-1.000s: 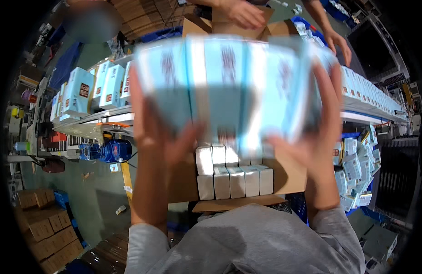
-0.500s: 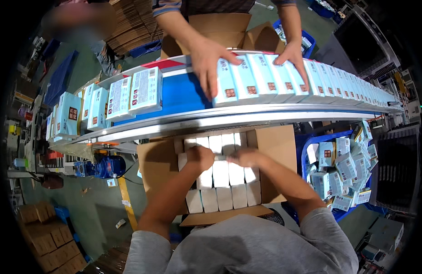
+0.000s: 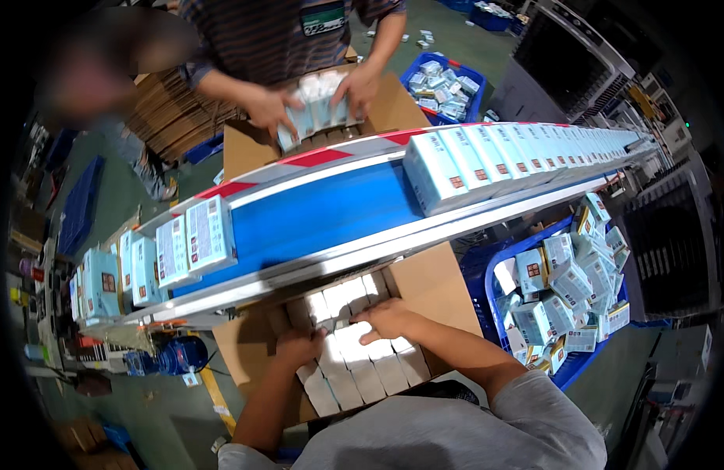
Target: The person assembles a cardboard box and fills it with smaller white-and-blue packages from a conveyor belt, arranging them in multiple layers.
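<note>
Both hands working inside carton (image 3: 432, 290) below conveyor (image 3: 315, 219). Left hand (image 3: 299, 346) and right hand (image 3: 387, 319) lying open, flat, pressing on white boxes (image 3: 362, 376). Box rows running away from conveyor. Right hand sitting nearer conveyor.

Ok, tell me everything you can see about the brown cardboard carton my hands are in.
The open brown cardboard carton sits below the near edge of the blue conveyor belt, its flaps folded outward. Inside, small white boxes stand packed in tight rows with their plain ends up. The left hand and right hand both rest flat on those boxes. A blue plastic crate stands right beside it.
</note>
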### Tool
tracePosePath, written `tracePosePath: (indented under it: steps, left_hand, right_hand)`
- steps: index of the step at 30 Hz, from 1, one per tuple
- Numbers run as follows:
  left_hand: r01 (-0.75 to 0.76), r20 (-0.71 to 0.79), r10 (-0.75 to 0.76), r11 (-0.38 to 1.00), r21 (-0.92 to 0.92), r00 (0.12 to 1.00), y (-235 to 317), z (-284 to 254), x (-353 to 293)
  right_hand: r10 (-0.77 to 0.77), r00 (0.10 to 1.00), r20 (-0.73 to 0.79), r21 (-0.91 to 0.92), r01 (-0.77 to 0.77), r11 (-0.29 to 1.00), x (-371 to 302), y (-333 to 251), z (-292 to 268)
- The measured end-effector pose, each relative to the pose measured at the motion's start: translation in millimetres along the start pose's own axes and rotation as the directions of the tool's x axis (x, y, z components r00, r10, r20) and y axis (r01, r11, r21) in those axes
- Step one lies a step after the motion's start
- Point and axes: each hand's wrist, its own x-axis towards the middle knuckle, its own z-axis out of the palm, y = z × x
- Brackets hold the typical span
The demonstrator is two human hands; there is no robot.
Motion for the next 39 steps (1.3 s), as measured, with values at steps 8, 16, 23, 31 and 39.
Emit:
tracePosePath:
  steps: [8, 16, 23, 31, 39]
  left_hand:
    - [-0.090, 0.149, 0.074, 0.991, 0.103, 0.986, 13.6, -13.6, -7.6]
    - [-0.753, -0.644, 0.526, 0.647, -0.120, 0.555, 96.7, -101.9, -81.0]
    - [-0.366, -0.830, 0.310, 0.920, 0.140, 0.463, 92.0, -180.2, -26.2]
    - [0.194, -0.697, -0.042, 0.971, 0.140, 0.716, -0.9, -217.2, -2.3]
    - [0.124, -0.754, -0.080, 0.992, 0.002, 0.652, -2.2, -211.1, 3.7]
  right_hand:
    - [-0.004, 0.987, -0.158, -0.024, 0.001, 1.000, -3.0, -3.7, 11.3]
    - [-0.209, 0.627, -0.751, -0.028, 0.285, 0.958, -33.7, 10.3, 30.0]
    - [-0.194, 0.738, -0.647, -0.187, 0.093, 0.978, -78.8, 17.9, 31.7]
    - [-0.093, 0.654, -0.750, -0.022, 0.116, 0.993, -65.1, 24.1, 47.0]
    - [-0.070, 0.640, -0.765, -0.004, 0.104, 0.995, -64.5, 24.6, 41.7]
